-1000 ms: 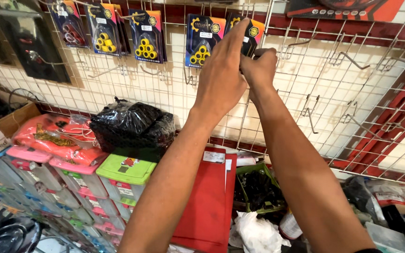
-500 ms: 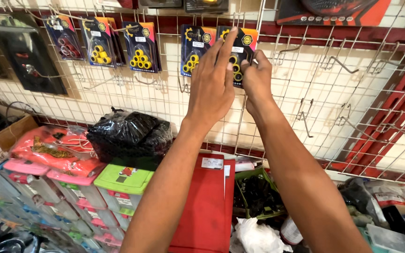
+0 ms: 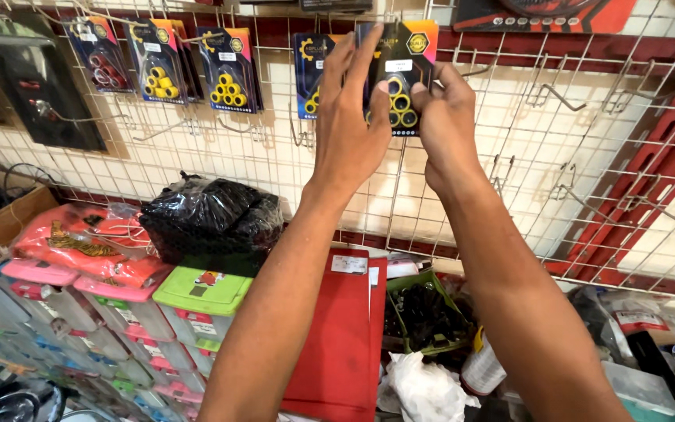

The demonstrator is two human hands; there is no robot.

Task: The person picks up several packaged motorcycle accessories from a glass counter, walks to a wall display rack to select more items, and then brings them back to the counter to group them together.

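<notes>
A dark blister pack of yellow rollers (image 3: pixel 400 74) is held up against the white wire grid wall (image 3: pixel 509 156), at 12 o'clock in the view. The left hand (image 3: pixel 349 129) grasps its left edge, fingers (image 3: pixel 369 55) stretched up along the card. The right hand (image 3: pixel 447 125) pinches its right edge, fingers curled close. At 9 o'clock of the pack hang similar roller packs (image 3: pixel 228 70). At 7 o'clock, lower down, a black plastic bag (image 3: pixel 208 215) sits on a green-lidded box (image 3: pixel 197 289); a red folder (image 3: pixel 345 336) stands at 6 o'clock.
</notes>
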